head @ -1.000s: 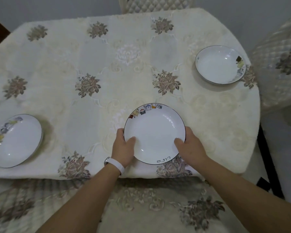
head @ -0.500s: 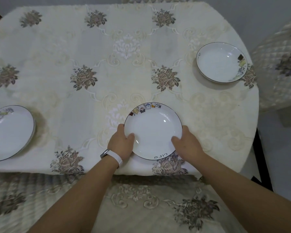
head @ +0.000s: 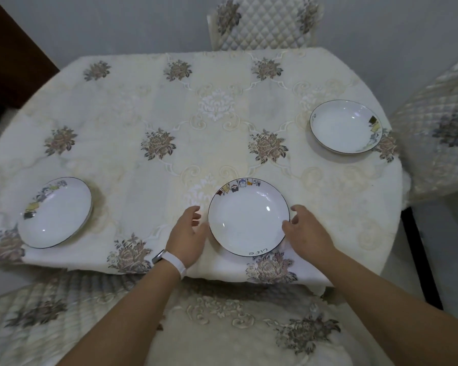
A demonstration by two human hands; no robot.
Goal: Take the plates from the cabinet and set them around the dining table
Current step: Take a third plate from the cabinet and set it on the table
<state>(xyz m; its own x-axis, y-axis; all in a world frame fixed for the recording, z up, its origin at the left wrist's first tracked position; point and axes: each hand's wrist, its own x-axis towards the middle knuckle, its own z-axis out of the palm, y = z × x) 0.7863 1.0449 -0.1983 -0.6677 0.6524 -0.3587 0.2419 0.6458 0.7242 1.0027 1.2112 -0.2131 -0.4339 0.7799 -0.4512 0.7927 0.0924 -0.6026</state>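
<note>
**Three plates down — release the near one cleanly**

Three plates on the table, read left to right. At the left edge, left plate, flat on the cloth, well apart from both hands. Next, left hand, open and empty, fingers spread just beside the rim, touch with it hard to confirm. In the middle, near plate, flat near the front edge, picture band on the far side, lettering on the near side. Then right hand, likewise open and holding nothing, fingertips at or just off the rim. Far right, right plate, by the right-hand chair.

Probably the release step. Best done by drawing both hands straight outward and back — no drag on the cloth, no nudge to the rim. Far seat not yet set.
</note>
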